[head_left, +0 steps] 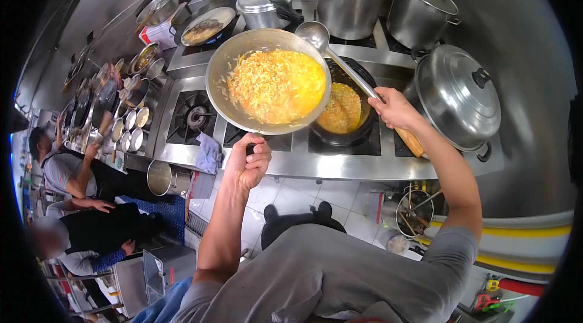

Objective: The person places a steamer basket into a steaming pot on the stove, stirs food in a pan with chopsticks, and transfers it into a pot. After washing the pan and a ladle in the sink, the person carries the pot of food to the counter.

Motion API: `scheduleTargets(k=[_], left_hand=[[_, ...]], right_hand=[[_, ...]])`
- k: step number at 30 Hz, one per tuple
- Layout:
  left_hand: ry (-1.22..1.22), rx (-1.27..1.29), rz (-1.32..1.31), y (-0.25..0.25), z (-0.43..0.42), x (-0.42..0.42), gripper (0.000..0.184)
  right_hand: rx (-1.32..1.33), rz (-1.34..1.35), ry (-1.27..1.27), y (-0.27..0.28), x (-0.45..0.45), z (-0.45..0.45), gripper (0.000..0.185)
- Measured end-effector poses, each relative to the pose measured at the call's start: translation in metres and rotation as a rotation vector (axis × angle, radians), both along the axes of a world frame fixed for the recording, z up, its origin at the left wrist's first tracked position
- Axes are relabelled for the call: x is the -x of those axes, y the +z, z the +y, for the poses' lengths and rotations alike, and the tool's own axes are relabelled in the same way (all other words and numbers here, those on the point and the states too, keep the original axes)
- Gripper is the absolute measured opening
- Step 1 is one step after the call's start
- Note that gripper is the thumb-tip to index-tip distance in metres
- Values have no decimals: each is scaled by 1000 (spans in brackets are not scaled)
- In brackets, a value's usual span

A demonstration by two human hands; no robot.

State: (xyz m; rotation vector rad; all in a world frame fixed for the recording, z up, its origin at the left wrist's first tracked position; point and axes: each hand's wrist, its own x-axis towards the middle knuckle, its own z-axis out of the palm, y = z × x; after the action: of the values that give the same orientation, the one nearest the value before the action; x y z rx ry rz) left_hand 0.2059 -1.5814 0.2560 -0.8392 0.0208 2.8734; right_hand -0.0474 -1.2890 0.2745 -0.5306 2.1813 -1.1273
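A wide metal pan holds a yellow-orange mix with pale shreds, raised above the stove. My left hand is closed at the pan's near edge, its fingers curled around the handle. In my right hand is the shaft of a metal ladle, whose bowl is beside the pan's upper right rim. Partly under the raised pan, a black pan sits on the stove with similar yellow food in it. A wooden handle shows just below my right hand.
Tall pots and a pressure cooker stand behind. A large lidded pot is at right. A purple cloth hangs at the stove's front edge. Two people are at left, near many small pans. An unused burner lies left.
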Motion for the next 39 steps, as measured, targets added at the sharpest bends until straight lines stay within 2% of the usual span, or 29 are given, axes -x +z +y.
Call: scheduleTargets(k=[3,10,12,16,21,24,26,27,31,35,36,39], left_hand=[[9,60,6,-5,8,13,14],[3,180,32,-7,14,34,9],[17,239,-33,-2,21,42,8],[24,315,-28,-2,31,51,8],[32,475,-35,9,45,64,10],[35,539,-50,5,54,74,8],[36,572,-43,-1,59,77,8],[35,620,-52,-2,60,81,8],[1,793,-51,-5,76,89,7],[-39,952,-48,-3,81,86,6],[-31,1024,-72,-10,76,88,6],[-25,1227,-56,5,83,81,9]], right_hand=[[22,21,-7,-11,15,11,20],[-83,264,-27,-13,28,25,21],[36,834,-2,-24,29,29,21],[-61,824,-135,-10,1,45,27],[-30,845,-218,5,-37,88,27],[-57,709,-289,22,-67,118,29],[-54,776,-294,25,-90,138,29],[-46,843,-296,23,-100,148,29],[5,678,-364,7,-136,186,32],[-85,529,-439,4,-190,206,32],[-30,614,-431,-10,-200,214,33],[3,621,-465,-25,-235,219,35]])
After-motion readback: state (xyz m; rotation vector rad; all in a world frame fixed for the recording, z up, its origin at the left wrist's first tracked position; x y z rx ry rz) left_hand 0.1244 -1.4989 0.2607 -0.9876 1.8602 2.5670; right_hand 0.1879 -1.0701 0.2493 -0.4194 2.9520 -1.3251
